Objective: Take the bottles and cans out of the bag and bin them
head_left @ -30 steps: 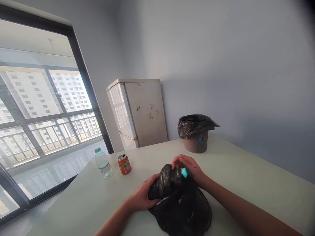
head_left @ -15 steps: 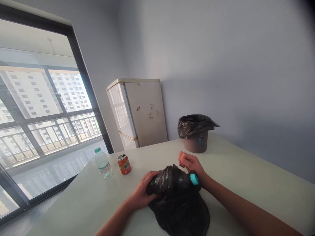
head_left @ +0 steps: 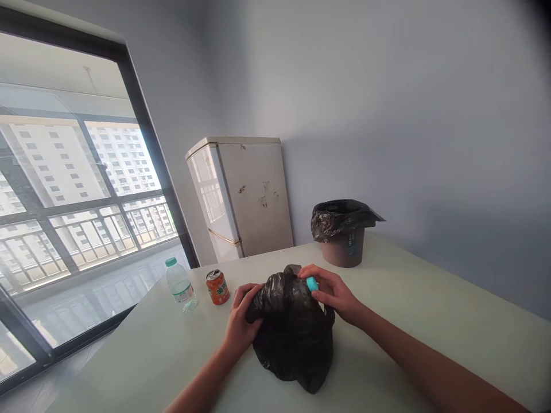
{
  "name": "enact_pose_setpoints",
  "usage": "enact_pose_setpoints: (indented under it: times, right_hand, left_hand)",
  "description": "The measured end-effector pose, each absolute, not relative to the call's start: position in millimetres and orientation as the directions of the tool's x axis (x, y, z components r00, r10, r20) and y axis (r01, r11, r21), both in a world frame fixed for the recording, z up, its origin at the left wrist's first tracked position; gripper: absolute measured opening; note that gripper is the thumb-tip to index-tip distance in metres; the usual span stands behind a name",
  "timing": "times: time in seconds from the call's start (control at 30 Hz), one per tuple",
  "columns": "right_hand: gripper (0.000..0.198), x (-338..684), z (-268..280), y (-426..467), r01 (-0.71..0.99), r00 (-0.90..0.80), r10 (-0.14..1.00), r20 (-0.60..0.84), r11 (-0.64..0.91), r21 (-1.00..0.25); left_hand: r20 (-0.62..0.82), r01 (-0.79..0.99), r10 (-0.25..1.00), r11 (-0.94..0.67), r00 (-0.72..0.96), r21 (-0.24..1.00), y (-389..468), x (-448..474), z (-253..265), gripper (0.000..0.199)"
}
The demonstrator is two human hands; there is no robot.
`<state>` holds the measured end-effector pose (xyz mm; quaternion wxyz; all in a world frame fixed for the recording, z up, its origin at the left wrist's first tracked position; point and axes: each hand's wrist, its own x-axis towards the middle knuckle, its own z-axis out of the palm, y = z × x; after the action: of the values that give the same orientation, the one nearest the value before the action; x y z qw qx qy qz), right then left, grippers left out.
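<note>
A black plastic bag [head_left: 297,338] is bunched over the table in front of me, wrapped around a bottle whose teal cap [head_left: 312,284] pokes out at the right. The bottle's body is hidden by the bag. My left hand [head_left: 243,315] is closed around the bag's left end, thumb below and fingers over the top. At the capped end, my right hand [head_left: 331,292] has its fingers over the top and its thumb under the cap, gripping the bottle's neck region and the bag's edge.
Left of the bag stand an orange soda can [head_left: 217,287] and a clear water bottle [head_left: 179,287] with a teal cap. Behind my right hand is a brown bin [head_left: 342,252] lined with a black bag. The pale table [head_left: 146,361] reaches toward a white refrigerator [head_left: 253,201].
My right hand has gone from a curled pose behind the bottle to gripping its capped end. Bag and bottle have shifted left and tilted cap-up, with the left hand moving along.
</note>
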<state>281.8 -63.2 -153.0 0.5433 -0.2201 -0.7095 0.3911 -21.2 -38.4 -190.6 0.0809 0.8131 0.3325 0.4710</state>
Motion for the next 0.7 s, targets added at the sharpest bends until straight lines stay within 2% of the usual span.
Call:
enact_pose_setpoints:
  times: [0.13,0.23,0.43,0.63,0.7]
  right_hand:
    - [0.042,279.6,-155.1,-64.2,-0.025,-0.372,0.808,0.456,0.482,-0.876]
    - [0.051,277.7,-155.5,-65.7,-0.004,-0.35,0.853,0.387,0.412,-0.911]
    - [0.043,276.8,-153.8,-66.8,-0.222,-0.256,0.874,0.413,0.362,-0.905]
    - [0.035,274.6,-157.7,-63.9,-0.452,-0.103,0.902,0.419,0.333,-0.828]
    - [0.033,274.0,-158.7,-62.1,-0.482,-0.047,0.907,0.419,0.347,-0.805]
  left_hand:
    - [0.753,0.521,0.59,-0.758,0.29,0.393,-36.8,-22.9,-191.1,0.063]
    - [0.747,0.51,0.598,-0.757,0.29,0.408,-35.7,-22.9,-191.9,0.061]
    - [0.734,0.413,0.596,-0.788,0.326,0.457,-37.0,-21.7,-193.5,0.064]
    - [0.712,0.329,0.586,-0.809,0.387,0.487,-40.0,-19.8,-191.4,0.053]
    - [0.711,0.338,0.6,-0.798,0.365,0.499,-39.1,-20.5,-191.4,0.042]
